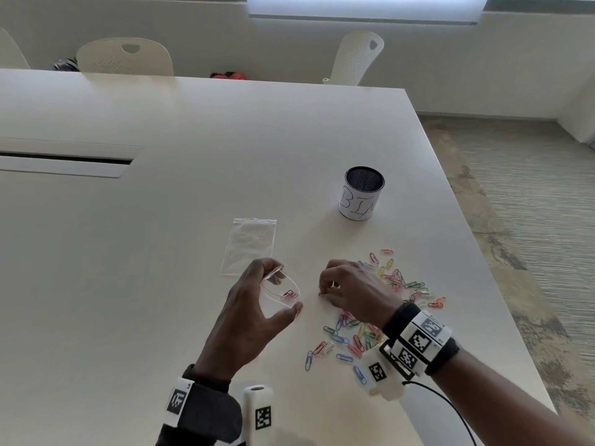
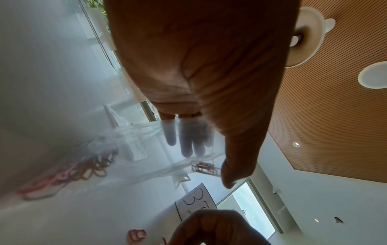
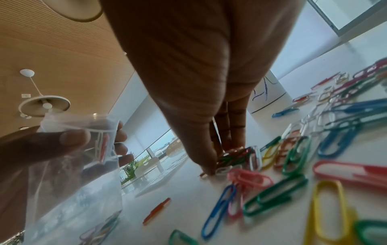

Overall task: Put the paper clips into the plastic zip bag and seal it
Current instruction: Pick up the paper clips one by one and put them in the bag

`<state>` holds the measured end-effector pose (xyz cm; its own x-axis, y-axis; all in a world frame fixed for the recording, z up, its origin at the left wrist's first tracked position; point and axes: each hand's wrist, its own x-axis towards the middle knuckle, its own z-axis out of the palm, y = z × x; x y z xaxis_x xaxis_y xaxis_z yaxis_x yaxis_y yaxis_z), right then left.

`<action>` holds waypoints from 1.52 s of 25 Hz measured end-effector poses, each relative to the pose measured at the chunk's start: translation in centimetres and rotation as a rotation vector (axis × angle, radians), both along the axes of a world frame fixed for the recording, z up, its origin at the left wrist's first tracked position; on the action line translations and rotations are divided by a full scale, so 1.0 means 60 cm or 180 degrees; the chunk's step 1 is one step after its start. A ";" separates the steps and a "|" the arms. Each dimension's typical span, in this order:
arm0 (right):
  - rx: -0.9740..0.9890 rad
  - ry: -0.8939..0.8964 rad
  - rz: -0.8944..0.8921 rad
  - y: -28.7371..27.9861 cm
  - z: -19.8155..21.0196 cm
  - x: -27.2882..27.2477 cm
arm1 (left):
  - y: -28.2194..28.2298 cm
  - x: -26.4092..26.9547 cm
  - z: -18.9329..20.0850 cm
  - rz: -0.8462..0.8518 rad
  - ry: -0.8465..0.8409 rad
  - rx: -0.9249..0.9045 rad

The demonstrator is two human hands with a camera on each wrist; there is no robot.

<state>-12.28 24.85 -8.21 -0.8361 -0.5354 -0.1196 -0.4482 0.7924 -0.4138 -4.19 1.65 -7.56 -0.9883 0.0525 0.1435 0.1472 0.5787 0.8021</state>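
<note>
My left hand point(image 1: 285, 286) holds a small clear zip bag point(image 1: 273, 304) just above the table, thumb and fingers pinching its mouth wide. A few red and pink clips point(image 1: 289, 295) lie inside it; in the left wrist view they show through the plastic point(image 2: 204, 167). Just to the right, my right hand point(image 1: 325, 289) is down on the table, its fingertips point(image 3: 209, 165) pinching a small bunch of paper clips point(image 3: 236, 155). Several coloured paper clips point(image 1: 399, 281) lie scattered around and under that hand.
A second clear zip bag point(image 1: 249, 246) lies flat on the white table point(image 1: 161, 220) beyond my left hand. A mesh cup with a paper label point(image 1: 362, 194) stands at the back right. The table's right edge runs close to the clips. Chairs stand along the far side.
</note>
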 end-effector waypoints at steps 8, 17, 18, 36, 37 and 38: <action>0.0667 -0.0184 0.0326 0.034 0.021 0.017 | 0.004 -0.005 -0.001 -0.0033 -0.0011 -0.0002; 0.0450 0.0206 0.0312 0.022 0.007 0.051 | 0.006 -0.007 0.000 -0.0065 -0.0051 -0.0055; 0.0499 0.0263 0.0334 0.018 0.008 0.055 | 0.006 -0.007 0.000 -0.0066 -0.0035 -0.0053; -0.2638 -0.1598 -0.1064 0.023 0.090 0.028 | 0.013 -0.001 -0.003 -0.0081 -0.0028 -0.0013; -0.2731 -0.1582 -0.1029 0.011 0.098 0.032 | 0.014 -0.001 -0.003 -0.0081 -0.0034 -0.0022; -0.2782 -0.1545 -0.0984 -0.003 0.106 0.037 | 0.015 -0.002 -0.003 -0.0081 -0.0044 -0.0036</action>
